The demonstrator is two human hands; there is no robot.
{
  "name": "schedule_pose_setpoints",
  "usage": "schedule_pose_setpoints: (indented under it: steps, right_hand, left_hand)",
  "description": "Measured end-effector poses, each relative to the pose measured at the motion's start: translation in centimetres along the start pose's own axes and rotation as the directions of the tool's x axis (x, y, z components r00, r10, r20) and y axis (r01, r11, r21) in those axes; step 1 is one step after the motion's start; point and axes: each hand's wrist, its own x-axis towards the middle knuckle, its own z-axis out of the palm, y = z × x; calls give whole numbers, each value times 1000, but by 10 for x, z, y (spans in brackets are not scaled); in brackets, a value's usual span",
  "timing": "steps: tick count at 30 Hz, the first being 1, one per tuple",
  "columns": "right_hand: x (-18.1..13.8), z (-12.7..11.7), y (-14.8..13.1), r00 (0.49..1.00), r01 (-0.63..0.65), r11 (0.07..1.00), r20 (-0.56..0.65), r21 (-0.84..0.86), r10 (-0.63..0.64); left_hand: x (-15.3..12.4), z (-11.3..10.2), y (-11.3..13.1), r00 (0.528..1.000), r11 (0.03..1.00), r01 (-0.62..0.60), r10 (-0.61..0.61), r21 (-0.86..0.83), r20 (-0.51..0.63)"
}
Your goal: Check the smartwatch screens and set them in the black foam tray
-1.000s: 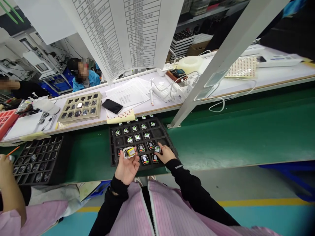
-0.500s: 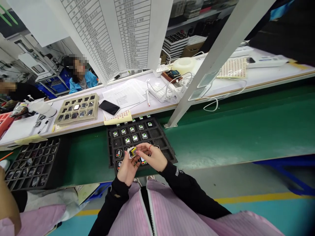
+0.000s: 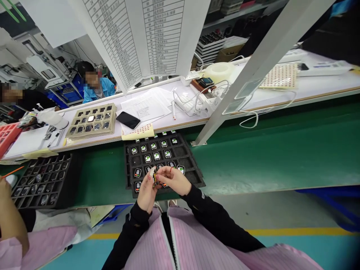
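Note:
My left hand (image 3: 146,191) and my right hand (image 3: 173,180) meet over the near edge of a black compartment tray (image 3: 194,170). Between their fingertips they pinch a small watch-like module (image 3: 153,175) with a white body and a yellow part. The tray lies on the green conveyor belt (image 3: 267,153) and holds several small square modules (image 3: 156,156) with green-and-white faces. Both hands have fingers closed on the held module.
A second black tray (image 3: 42,182) lies on the belt at left, beside another person's arm (image 3: 11,217). On the white bench behind sit a beige tray of parts (image 3: 91,122), a black phone (image 3: 128,120), papers, cables and a slanted white post (image 3: 239,75).
My right hand left the tray's modules and came to the module in my left hand. Both hands now hold it together, turned more on edge.

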Motion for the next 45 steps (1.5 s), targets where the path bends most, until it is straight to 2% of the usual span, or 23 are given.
schedule_pose_setpoints:
  steps: [10, 16, 21, 26, 29, 33, 36, 38, 42, 45]
  right_hand:
    - [-1, -5, 0, 998, -60, 994, 1, 96, 61]
    - [-3, -3, -2, 998, 42, 995, -59, 94, -36]
    - [-7, 5, -4, 982, 145, 989, -115, -33, -148]
    - [-11, 9, -5, 933, 296, 935, -152, -195, -327]
    - [-10, 5, -7, 900, 347, 879, -149, -327, -410]
    - [-9, -11, -10, 891, 340, 796, -99, -502, -443]
    - [-7, -38, -8, 910, 260, 762, -114, -594, -399]
    - [-3, -63, 0, 932, 138, 742, -168, -656, -321]
    - [5, -108, 29, 943, -151, 525, -281, -837, -176]
    - [9, -123, 56, 938, -224, 447, -315, -866, -141]
  left_hand:
    - [0, -2, -2, 1000, 999, -31, 31, 30, 2]
    - [-1, -1, 1, 998, 1000, 17, -16, -18, 55]
    - [-2, 0, 4, 990, 994, 68, -57, -85, 130]
    - [-2, -9, 5, 976, 992, 114, -103, -48, 191]
    - [-4, -13, 7, 970, 989, 145, -137, -25, 200]
    - [-8, -11, 12, 974, 989, 147, -141, -24, 178]
    - [-8, -8, 16, 983, 995, 92, -97, 38, 158]
    - [-6, -9, 18, 989, 993, 37, -52, 111, 137]
    - [-2, -15, 19, 993, 967, -67, 41, 247, 110]
    - [-1, -15, 20, 990, 944, -83, 42, 321, 131]
